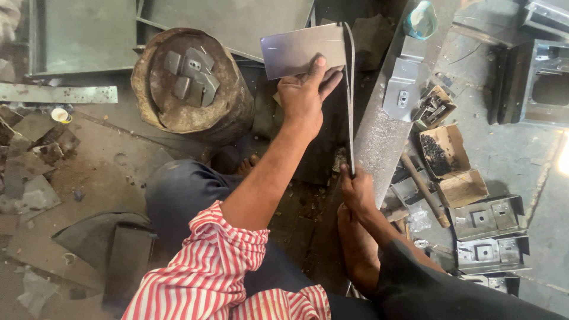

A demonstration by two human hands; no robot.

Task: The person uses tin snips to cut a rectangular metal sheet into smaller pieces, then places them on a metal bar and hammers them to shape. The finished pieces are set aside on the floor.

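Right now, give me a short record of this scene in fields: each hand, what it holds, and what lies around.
left hand: left hand grips a flat metal sheet, thumb on its face
right hand: right hand holds the lower end of a long shear blade beside the sheet
left of the hands: round stump with small cut metal pieces on top
right: metal brackets and open cardboard boxes on the floor
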